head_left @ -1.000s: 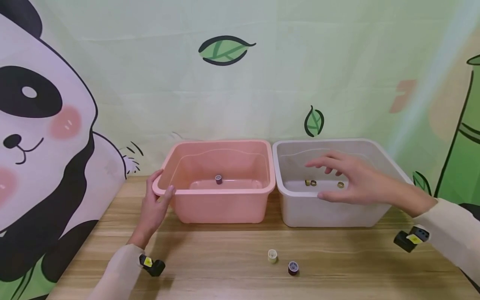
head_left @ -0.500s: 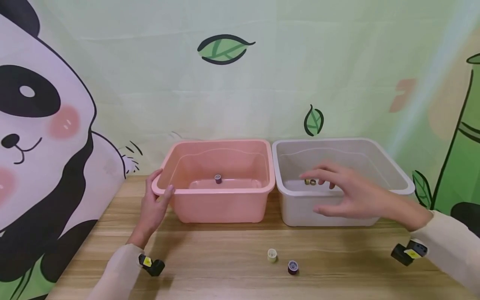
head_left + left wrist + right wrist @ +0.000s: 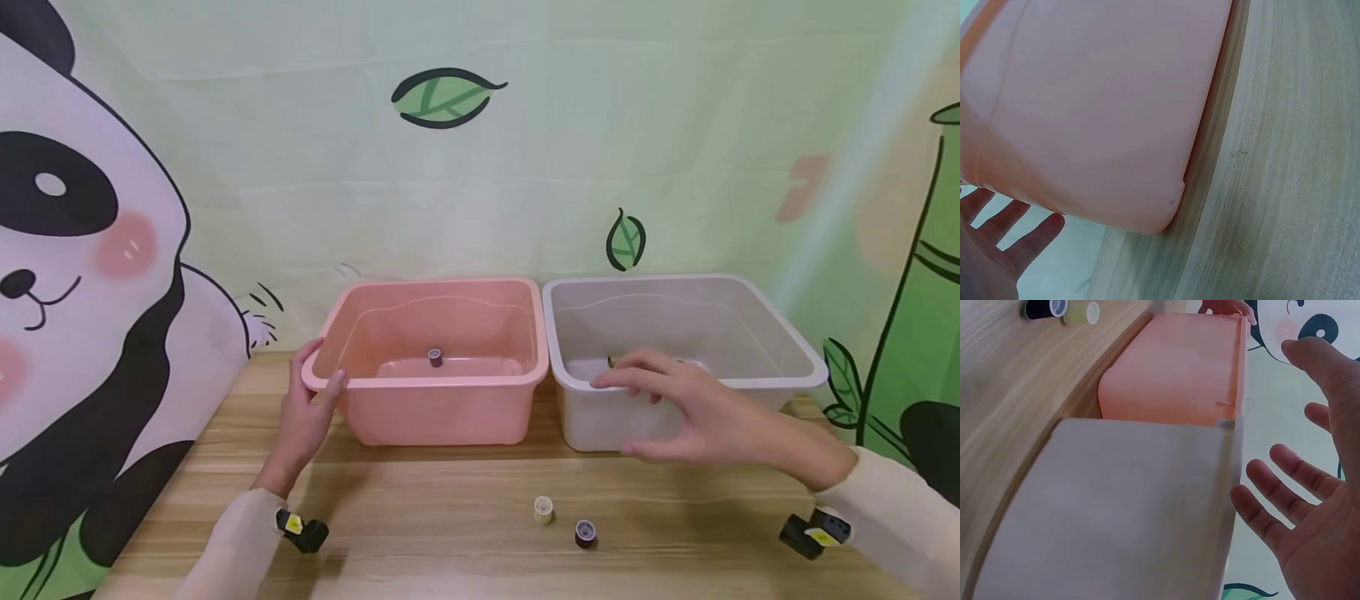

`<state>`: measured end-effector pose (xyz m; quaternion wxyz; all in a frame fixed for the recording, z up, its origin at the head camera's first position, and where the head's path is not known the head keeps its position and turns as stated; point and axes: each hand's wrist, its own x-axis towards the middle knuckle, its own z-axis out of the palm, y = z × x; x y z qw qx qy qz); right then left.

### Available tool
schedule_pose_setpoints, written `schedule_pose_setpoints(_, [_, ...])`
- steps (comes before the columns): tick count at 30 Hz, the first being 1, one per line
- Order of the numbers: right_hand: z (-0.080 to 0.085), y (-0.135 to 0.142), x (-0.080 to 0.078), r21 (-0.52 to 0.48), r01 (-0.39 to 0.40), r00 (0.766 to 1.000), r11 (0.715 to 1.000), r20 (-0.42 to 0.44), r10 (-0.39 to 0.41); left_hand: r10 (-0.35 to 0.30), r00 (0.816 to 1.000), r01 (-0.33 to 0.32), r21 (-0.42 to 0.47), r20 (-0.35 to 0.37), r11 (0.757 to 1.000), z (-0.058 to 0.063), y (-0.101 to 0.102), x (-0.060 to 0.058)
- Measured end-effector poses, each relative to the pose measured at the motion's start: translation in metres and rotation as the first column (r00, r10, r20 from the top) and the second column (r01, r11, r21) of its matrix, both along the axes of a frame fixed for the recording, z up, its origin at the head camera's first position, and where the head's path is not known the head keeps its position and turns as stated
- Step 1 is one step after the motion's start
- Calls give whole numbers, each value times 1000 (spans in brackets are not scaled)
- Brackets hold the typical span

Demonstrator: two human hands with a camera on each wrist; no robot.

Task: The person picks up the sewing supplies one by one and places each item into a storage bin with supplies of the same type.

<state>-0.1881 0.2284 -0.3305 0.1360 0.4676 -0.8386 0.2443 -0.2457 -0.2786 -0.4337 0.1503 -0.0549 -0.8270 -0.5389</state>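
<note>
My left hand holds the front left corner of the pink bin, its thumb on the front rim and its fingers along the left side. In the left wrist view, the fingers lie against the bin's outer wall. Before the grey bin hovers my right hand, fingers spread and holding nothing. A small cream cylinder and a small dark cylinder, each with a pale ringed end, stand on the table. Another small dark cylinder is inside the pink bin.
The two bins stand side by side on the wooden table, against a cloth backdrop printed with a panda and leaves. A small gold piece shows in the grey bin; my right hand covers part of that bin's inside.
My right hand has come down and toward me, from over the grey bin to before its front wall, and now hides more of the gold pieces. The left hand stays on the pink bin.
</note>
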Motion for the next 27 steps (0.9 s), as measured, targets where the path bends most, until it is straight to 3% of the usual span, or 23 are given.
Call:
schedule_pose_setpoints(8, [-20, -2, 8, 24, -24, 1000, 999, 8, 24, -7, 1000, 7, -6, 1, 1000, 0, 1, 0])
schedule_pose_setpoints(15, [-45, -4, 16, 51, -9, 996, 999, 90, 4, -3, 1000, 3, -7, -4, 1000, -1, 1, 0])
schedule_pose_setpoints(27, [-80, -12, 20, 57, -54, 986, 997, 161, 44, 5, 1000, -5, -7, 3, 1000, 0, 1, -1])
